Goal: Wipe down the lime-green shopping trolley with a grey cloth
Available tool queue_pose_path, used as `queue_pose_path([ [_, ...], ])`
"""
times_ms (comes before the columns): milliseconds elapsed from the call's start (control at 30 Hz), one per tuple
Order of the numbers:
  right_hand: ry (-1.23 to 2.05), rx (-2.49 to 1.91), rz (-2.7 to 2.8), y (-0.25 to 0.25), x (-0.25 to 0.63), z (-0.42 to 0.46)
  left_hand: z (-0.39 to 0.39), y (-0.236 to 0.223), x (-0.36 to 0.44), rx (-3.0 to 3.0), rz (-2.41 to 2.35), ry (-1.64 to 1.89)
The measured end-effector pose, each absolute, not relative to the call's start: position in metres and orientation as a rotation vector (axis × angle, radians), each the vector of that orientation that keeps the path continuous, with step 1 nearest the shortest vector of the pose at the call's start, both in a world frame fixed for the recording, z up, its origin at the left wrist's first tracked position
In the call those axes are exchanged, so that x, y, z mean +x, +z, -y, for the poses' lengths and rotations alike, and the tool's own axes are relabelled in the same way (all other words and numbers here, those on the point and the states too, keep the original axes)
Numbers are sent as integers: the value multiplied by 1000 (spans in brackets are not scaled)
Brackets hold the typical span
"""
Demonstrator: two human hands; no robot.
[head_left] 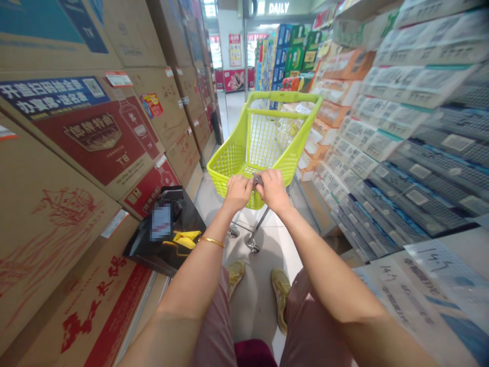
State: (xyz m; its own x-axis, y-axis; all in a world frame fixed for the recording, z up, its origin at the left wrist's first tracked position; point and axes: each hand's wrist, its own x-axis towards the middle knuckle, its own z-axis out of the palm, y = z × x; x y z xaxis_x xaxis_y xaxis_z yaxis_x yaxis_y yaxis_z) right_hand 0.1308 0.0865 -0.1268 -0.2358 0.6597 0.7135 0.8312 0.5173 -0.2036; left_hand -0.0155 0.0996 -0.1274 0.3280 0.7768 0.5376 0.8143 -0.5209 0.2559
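Observation:
A lime-green shopping cart (233, 155) stands in a narrow store aisle right in front of me. Both my hands grip its handle, side by side. My left hand (237, 192) is closed round the handle's left part, with a gold bracelet on that wrist. My right hand (272, 188) is closed round the handle just to the right, touching the left hand. A small grey piece of the handle (257, 180) shows between them. The basket holds a few pale items I cannot make out. My feet in yellowish shoes stand behind the cart's wheels.
Stacked cardboard cartons (95, 137) wall the left side, with a black bag (168, 229) hanging on my left arm. Shelves of wrapped tissue packs (401, 137) line the right. The pale floor (233, 109) runs ahead toward stacked blue and green boxes (290, 53).

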Motion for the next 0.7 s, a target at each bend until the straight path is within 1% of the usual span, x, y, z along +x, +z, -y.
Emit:
queue_pose_path([
  [167, -214, -1287, 1783, -120, 152, -98, -103, -129, -13, -2496, 1546, -968],
  [267, -141, -1261, 1775, -120, 152, -100, -105, -130, -14, -2498, 1575, -978],
  [567, -104, -1191, 1908, -132, 91, -75, -115, -129, -32, -2478, 1670, -979],
  [700, -116, -1140, 1957, -135, 86, -76, -116, -128, -42, -2505, 1643, -1009],
])
